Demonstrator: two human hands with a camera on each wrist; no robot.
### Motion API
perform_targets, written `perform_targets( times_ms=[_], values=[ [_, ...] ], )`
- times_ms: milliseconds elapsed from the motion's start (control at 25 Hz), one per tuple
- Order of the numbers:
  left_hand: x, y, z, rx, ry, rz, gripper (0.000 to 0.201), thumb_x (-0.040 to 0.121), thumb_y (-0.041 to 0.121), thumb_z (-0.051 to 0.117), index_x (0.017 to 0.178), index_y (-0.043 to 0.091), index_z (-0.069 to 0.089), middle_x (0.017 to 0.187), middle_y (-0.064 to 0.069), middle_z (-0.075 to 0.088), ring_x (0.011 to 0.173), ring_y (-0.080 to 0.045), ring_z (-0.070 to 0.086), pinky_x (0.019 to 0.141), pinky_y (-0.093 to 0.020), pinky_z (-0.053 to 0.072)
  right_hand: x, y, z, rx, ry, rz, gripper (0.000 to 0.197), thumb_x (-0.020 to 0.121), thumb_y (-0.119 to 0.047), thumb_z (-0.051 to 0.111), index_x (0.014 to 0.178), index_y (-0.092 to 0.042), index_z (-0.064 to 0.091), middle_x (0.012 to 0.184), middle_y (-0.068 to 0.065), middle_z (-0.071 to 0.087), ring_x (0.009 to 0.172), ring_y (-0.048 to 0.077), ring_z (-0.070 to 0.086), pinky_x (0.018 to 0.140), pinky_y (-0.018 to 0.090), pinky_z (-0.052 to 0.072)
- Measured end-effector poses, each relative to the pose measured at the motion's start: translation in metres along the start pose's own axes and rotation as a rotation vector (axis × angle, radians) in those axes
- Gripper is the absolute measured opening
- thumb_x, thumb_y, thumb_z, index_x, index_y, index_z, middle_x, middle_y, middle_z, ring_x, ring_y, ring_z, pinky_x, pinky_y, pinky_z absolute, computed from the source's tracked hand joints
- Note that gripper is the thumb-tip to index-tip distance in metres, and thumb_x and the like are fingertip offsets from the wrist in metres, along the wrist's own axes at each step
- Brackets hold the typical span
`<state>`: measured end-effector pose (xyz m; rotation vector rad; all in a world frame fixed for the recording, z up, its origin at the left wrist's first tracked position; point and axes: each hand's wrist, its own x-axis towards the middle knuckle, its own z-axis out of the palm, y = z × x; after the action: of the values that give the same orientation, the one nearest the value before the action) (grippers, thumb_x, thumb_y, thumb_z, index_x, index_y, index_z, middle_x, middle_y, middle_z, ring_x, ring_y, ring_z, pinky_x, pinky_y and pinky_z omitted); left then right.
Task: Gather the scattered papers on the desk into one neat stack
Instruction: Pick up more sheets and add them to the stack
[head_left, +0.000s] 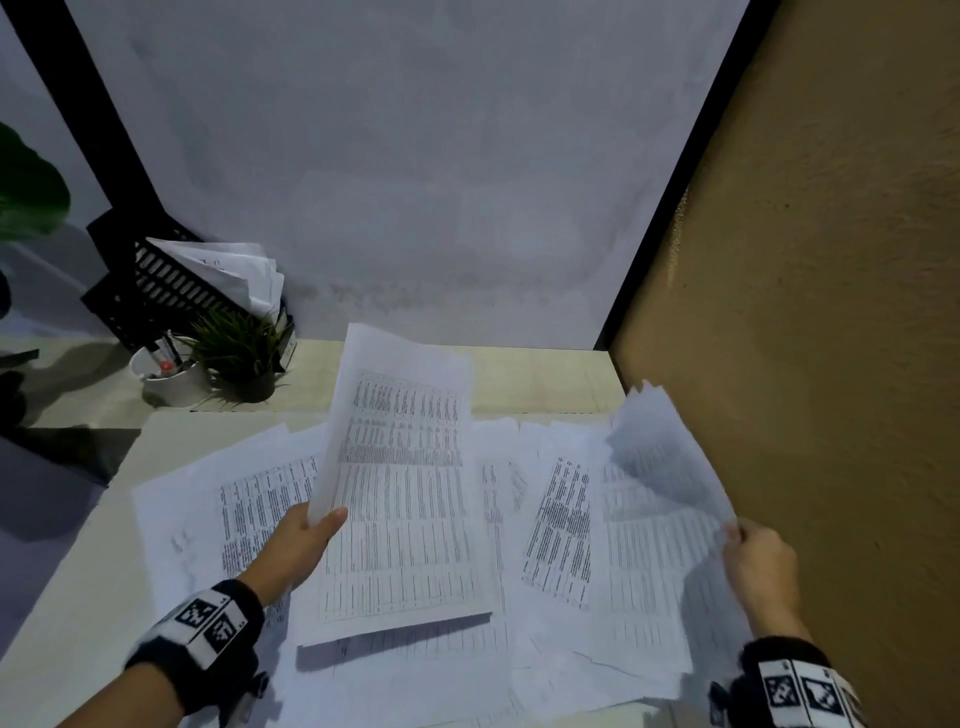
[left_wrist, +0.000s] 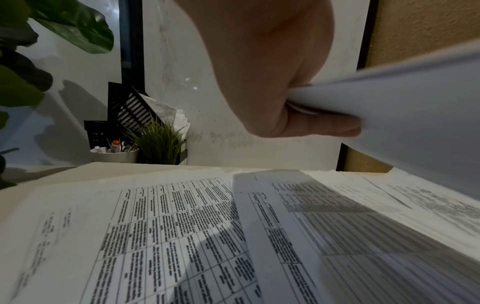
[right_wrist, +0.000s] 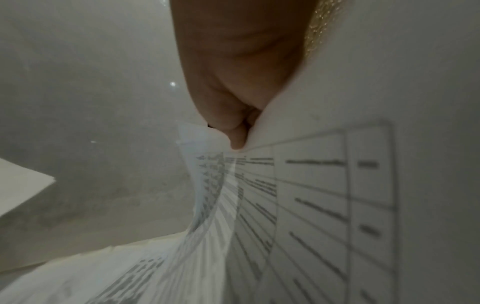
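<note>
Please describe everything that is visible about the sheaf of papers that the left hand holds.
The sheaf of papers is white sheets printed with dense tables of small dark text, a few stacked together. The left hand grips its left edge, thumb on top and fingers curled underneath. It is lifted and tilted above the scattered papers on the desk, casting a shadow on them. Its far end curves upward.

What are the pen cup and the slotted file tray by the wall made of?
Pen cup: looks like glazed ceramic or plastic, white and smooth; cannot tell which. File tray: probably moulded plastic, matte black with even slots. Sheets inside it: thin white paper, edges curling.
</note>
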<state>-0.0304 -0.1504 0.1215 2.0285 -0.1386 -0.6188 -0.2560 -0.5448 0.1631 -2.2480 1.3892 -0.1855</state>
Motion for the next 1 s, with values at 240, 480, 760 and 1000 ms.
perform_targets(
  times_ms=[240,480,760,1000],
  values=[
    [-0.004,0.0,0.002,-0.015,-0.036,-0.01,0.031,0.09,0.035,0.051,0.073,0.009,0.045,0.058,-0.002,0.034,0.052,-0.015,0.034,0.053,-0.026,0.028,0.0,-0.015,-0.043,0.031,0.121,-0.007,0.026,0.097,-0.016,0.038,0.094,0.002,0.057,0.08,0.019,0.056,0.075,0.032,0.052,0.068,0.042,0.044],
    [-0.007,0.037,-0.001,-0.335,-0.132,0.014,0.058,0.084,0.042,0.057,0.129,0.006,0.044,0.12,-0.004,0.055,0.104,-0.016,0.054,0.092,-0.027,0.042,0.003,-0.036,-0.12,0.178,0.457,-0.29,0.042,0.092,-0.05,0.031,0.076,-0.015,0.048,0.063,0.018,0.051,0.06,0.019,0.054,0.06,0.036,0.045],
    [-0.008,0.108,0.027,-0.559,-0.282,0.155,0.12,0.045,0.066,0.077,0.138,0.005,0.032,0.135,-0.002,0.053,0.121,-0.009,0.053,0.112,-0.032,0.03,-0.055,-0.108,-0.032,0.815,-0.038,-0.427,0.032,0.093,-0.015,0.049,0.062,-0.016,0.053,0.054,-0.013,0.053,0.054,-0.003,0.043,0.053,0.013,0.037],
    [-0.024,0.119,0.035,-0.387,-0.142,0.379,0.038,0.088,0.018,0.055,0.125,0.028,0.048,0.125,0.002,0.059,0.113,-0.01,0.057,0.107,-0.04,0.04,-0.066,-0.122,0.01,1.143,-0.396,-0.291,0.041,0.08,-0.048,0.054,0.106,-0.019,0.064,0.103,0.0,0.072,0.098,0.018,0.067,0.083,0.031,0.054]
  ],
)
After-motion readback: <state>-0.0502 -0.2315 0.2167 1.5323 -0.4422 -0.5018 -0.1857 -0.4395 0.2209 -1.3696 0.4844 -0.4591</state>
